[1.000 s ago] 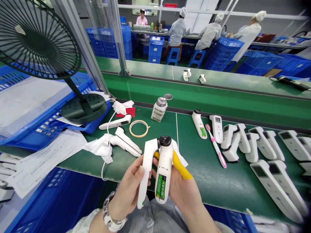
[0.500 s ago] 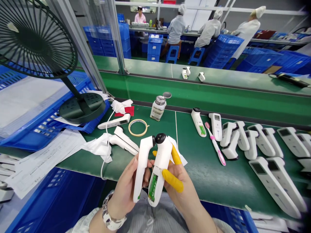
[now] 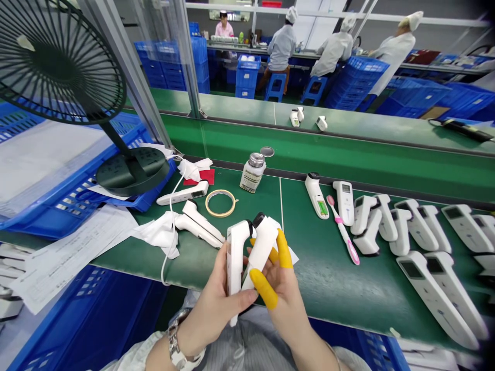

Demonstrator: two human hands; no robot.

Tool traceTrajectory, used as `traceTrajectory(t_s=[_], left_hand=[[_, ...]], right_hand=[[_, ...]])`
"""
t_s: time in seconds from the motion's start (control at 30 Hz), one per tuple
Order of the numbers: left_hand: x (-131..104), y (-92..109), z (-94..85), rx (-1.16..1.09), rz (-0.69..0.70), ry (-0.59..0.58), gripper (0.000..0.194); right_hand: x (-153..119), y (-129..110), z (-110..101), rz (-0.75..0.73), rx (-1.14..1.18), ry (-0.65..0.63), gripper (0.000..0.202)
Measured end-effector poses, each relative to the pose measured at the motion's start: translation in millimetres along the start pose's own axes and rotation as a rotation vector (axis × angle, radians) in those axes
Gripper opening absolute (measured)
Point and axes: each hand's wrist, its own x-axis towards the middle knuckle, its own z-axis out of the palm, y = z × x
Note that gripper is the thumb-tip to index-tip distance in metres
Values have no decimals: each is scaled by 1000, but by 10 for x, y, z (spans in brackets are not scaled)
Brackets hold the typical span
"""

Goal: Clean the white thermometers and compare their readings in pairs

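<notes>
My left hand (image 3: 214, 306) is closed round a white handheld infrared thermometer (image 3: 235, 260), held nearly upright. Its thumb lies across the lower end of a second white infrared thermometer (image 3: 264, 243), which tilts to the right. That second one is gripped by my right hand (image 3: 288, 309), with yellow finger cots on its fingers. The two thermometers are side by side, black-tipped heads close together. My left thumb and right fingers hide the second one's lower handle. Behind my left hand, more white thermometers (image 3: 199, 225) lie on the green bench beside crumpled white tissue (image 3: 157, 232).
A roll of tape (image 3: 220, 215) and a metal-topped bottle (image 3: 253, 172) stand ahead. Rightward lie a pink toothbrush (image 3: 343, 229) and several thermometers (image 3: 436, 296). At left, a black fan (image 3: 131, 170) stands on a blue crate (image 3: 58, 211); a white cable (image 3: 167, 257) hangs over the bench edge.
Both thermometers have lowered and turned. The green battery compartment of the right one is now out of sight, and my left thumb has come across its lower end.
</notes>
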Motion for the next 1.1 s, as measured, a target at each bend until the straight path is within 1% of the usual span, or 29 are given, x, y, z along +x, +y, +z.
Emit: traceTrajectory(t_s=[0.03,0.1,0.17,0.2,0.27,0.33,0.4,0.47,0.5,0.53,0.6,0.67,0.7,0.73,0.83,0.87,0.9,0.97,1.0,1.03,1.1], left_hand=[[-4,7,2,14,-16,20,82],[-15,22,-1,31,-29,75,82],[-29,35,-13,47,-36,101,83],[-36,40,-21,57,-40,98,83],[-48,46,-40,69,-47,71,85],[-54,47,-59,73,-36,61,83],[-52,37,-75,68,-16,62,80],[-43,16,-81,81,9,57,77],[-37,3,-79,100,29,55,76],[-32,-8,-72,128,57,59,75],[-28,-22,-48,203,123,77,73],[-37,-22,-19,281,166,88,72],[-47,-19,-8,313,170,88,73],[-58,-15,-2,335,163,83,74],[-93,-2,-5,345,128,47,76],[-99,3,-10,335,119,31,76],[-102,7,-15,324,115,21,76],[-99,16,-22,311,124,24,77],[-95,17,-24,301,127,24,78],[-90,16,-26,292,124,16,78],[-82,3,-31,272,107,-24,77]], right_hand=[[38,0,-69,-34,-146,-4,66],[171,15,-277,-154,-523,45,50],[347,63,-543,-258,-908,142,44],[430,96,-676,-260,-1069,167,45],[540,158,-892,-239,-1292,172,36],[538,174,-993,-269,-1355,151,24],[425,118,-952,-344,-1279,188,17],[255,13,-788,-444,-1147,260,11],[175,-45,-674,-511,-1095,268,9],[111,-99,-549,-596,-1065,242,10],[57,-181,-302,-760,-1067,112,20],[101,-230,-112,-835,-1127,0,23],[146,-246,-48,-837,-1167,-11,21],[197,-260,-7,-828,-1201,11,18],[303,-292,30,-794,-1276,134,10],[311,-299,30,-786,-1284,124,10],[306,-306,29,-774,-1281,70,11],[280,-318,31,-733,-1266,-96,15],[270,-326,33,-714,-1264,-152,17],[268,-334,33,-699,-1275,-162,17],[289,-351,27,-679,-1335,-83,14]])
